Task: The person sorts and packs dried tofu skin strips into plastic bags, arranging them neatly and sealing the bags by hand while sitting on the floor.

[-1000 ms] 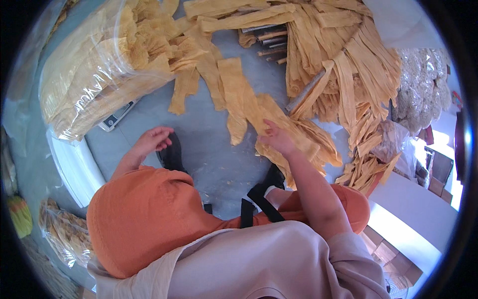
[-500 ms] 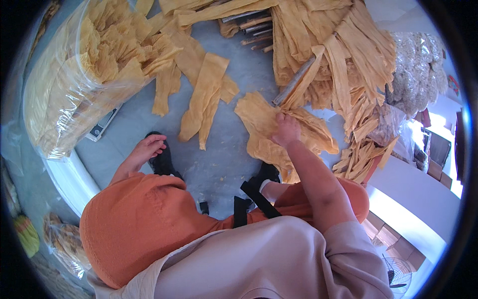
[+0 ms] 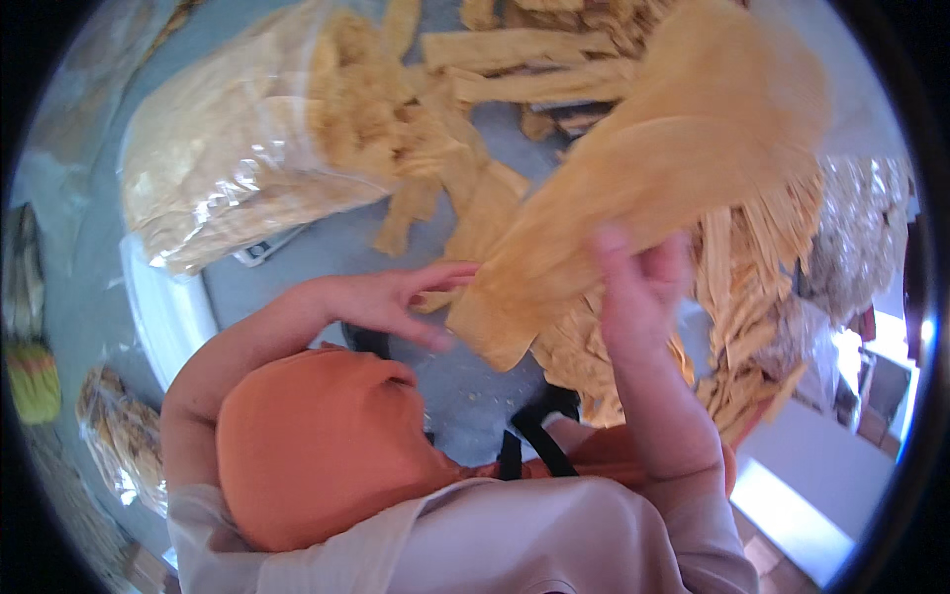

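Note:
A long, wide yellow sheet [image 3: 584,213], which looks like dried bean curd skin, hangs slantwise in front of me, its upper end blurred. My right hand [image 3: 643,292] pinches its lower edge near the middle, somewhat smeared by motion. By the sheet's lower left end is my left hand [image 3: 391,302], open, thumb and fingers apart; its fingertips reach the sheet's edge, and I cannot tell whether they touch. Below my right hand lies a heap of similar wrinkled yellow sheets [image 3: 584,371].
A large clear plastic bag [image 3: 228,168] full of yellow sheets lies at the far left, its mouth toward the middle. Loose strips [image 3: 524,51] lie at the back, and a pile [image 3: 742,287] rises at the right. Wrapped pale bundles [image 3: 859,233] stand beyond it.
My right hand has lifted the sheet off the heap and swung it up across the middle. My left hand has come rightward to the sheet's end. The view has shifted.

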Action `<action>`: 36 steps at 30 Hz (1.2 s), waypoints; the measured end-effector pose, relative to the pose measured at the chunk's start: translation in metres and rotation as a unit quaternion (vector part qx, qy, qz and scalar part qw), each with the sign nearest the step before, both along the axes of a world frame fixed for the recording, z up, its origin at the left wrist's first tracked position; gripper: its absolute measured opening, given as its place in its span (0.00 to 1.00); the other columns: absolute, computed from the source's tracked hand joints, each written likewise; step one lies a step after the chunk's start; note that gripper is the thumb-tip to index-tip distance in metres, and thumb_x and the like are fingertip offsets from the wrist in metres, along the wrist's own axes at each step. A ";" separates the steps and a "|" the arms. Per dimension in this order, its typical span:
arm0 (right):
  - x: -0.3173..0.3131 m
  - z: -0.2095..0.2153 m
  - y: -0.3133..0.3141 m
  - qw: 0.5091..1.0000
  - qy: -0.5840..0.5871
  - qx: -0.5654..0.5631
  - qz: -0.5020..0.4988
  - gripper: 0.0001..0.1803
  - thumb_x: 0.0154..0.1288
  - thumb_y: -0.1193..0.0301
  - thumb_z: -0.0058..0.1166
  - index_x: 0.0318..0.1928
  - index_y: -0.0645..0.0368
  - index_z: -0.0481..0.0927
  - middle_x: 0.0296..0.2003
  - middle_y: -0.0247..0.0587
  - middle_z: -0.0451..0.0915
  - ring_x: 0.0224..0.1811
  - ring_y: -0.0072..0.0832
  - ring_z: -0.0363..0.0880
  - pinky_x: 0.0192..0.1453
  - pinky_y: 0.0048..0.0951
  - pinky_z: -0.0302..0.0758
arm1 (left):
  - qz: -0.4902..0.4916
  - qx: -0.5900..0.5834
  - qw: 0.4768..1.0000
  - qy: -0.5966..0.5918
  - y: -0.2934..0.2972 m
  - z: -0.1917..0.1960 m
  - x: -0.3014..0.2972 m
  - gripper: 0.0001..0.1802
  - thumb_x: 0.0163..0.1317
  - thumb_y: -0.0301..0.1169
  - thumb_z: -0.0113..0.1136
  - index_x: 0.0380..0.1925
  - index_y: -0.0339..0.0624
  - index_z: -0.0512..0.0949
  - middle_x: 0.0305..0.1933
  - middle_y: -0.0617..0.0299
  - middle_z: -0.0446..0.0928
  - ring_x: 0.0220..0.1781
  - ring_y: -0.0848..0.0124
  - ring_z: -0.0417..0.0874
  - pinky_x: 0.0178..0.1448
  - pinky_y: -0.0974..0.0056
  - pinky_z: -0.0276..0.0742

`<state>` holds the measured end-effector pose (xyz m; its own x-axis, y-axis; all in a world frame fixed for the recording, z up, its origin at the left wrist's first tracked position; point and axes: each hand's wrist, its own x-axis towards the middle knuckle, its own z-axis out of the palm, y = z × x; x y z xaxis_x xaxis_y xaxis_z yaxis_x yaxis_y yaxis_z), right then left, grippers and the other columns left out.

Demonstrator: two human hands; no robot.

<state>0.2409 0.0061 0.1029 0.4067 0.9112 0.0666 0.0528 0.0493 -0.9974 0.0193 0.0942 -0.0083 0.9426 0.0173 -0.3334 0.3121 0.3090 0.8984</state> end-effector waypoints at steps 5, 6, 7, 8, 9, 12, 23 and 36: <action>-0.008 0.002 0.036 0.958 0.254 0.017 -0.130 0.16 0.69 0.68 0.54 0.54 0.59 0.72 0.48 0.38 0.79 0.49 0.25 0.78 0.55 0.30 0.74 | 0.150 -0.077 0.984 -0.047 0.011 0.014 -0.014 0.35 0.60 0.37 0.66 0.65 0.46 0.62 0.58 0.66 0.70 0.55 0.77 0.71 0.57 0.68 0.70; -0.009 -0.006 0.038 0.952 0.269 -0.011 -0.147 0.16 0.69 0.67 0.55 0.54 0.59 0.73 0.46 0.38 0.79 0.47 0.24 0.78 0.53 0.30 0.74 | 0.173 -0.042 0.983 -0.043 0.010 0.013 -0.017 0.33 0.60 0.36 0.66 0.64 0.45 0.64 0.56 0.67 0.71 0.52 0.78 0.72 0.54 0.69 0.71; -0.010 -0.016 0.039 0.944 0.284 -0.039 -0.164 0.16 0.69 0.65 0.55 0.53 0.59 0.73 0.45 0.38 0.80 0.46 0.24 0.79 0.52 0.30 0.75 | 0.195 -0.007 0.980 -0.038 0.009 0.012 -0.021 0.31 0.60 0.35 0.66 0.62 0.45 0.66 0.53 0.68 0.72 0.49 0.79 0.73 0.51 0.71 0.72; -0.002 -0.029 0.034 0.947 0.269 -0.121 -0.123 0.17 0.68 0.64 0.55 0.53 0.59 0.73 0.42 0.37 0.80 0.43 0.24 0.80 0.50 0.30 0.76 | 0.228 -0.020 0.973 -0.023 0.012 0.015 -0.024 0.29 0.60 0.34 0.66 0.60 0.45 0.68 0.51 0.69 0.73 0.47 0.79 0.74 0.49 0.71 0.73; 0.013 -0.046 0.025 0.942 0.257 -0.203 -0.079 0.18 0.68 0.62 0.56 0.52 0.60 0.74 0.40 0.37 0.81 0.41 0.24 0.80 0.49 0.30 0.76 | 0.262 -0.033 0.964 -0.003 0.016 0.021 -0.030 0.27 0.59 0.33 0.66 0.59 0.44 0.69 0.49 0.70 0.74 0.45 0.79 0.75 0.48 0.71 0.73; 0.028 -0.039 0.017 0.922 0.049 -0.384 0.027 0.22 0.65 0.59 0.60 0.51 0.61 0.74 0.34 0.35 0.82 0.34 0.24 0.80 0.45 0.30 0.77 | 0.310 -0.018 0.950 0.003 0.023 0.036 -0.045 0.22 0.59 0.32 0.64 0.54 0.44 0.74 0.44 0.69 0.76 0.42 0.78 0.76 0.47 0.70 0.73; -0.059 -0.012 0.028 0.884 0.087 -0.162 0.431 0.39 0.55 0.64 0.69 0.65 0.59 0.65 0.55 0.37 0.75 0.58 0.25 0.72 0.62 0.31 0.70 | 0.213 0.024 0.971 -0.109 0.040 0.131 -0.046 0.24 0.57 0.39 0.64 0.51 0.39 0.75 0.47 0.63 0.77 0.49 0.76 0.75 0.54 0.68 0.70; -0.073 -0.023 0.035 0.960 -0.020 -0.098 0.260 0.28 0.64 0.76 0.58 0.61 0.62 0.62 0.47 0.43 0.78 0.49 0.26 0.77 0.52 0.29 0.74 | 0.529 -0.109 0.830 -0.139 0.025 0.071 -0.044 0.31 0.62 0.43 0.64 0.61 0.39 0.69 0.58 0.64 0.72 0.51 0.77 0.77 0.54 0.69 0.76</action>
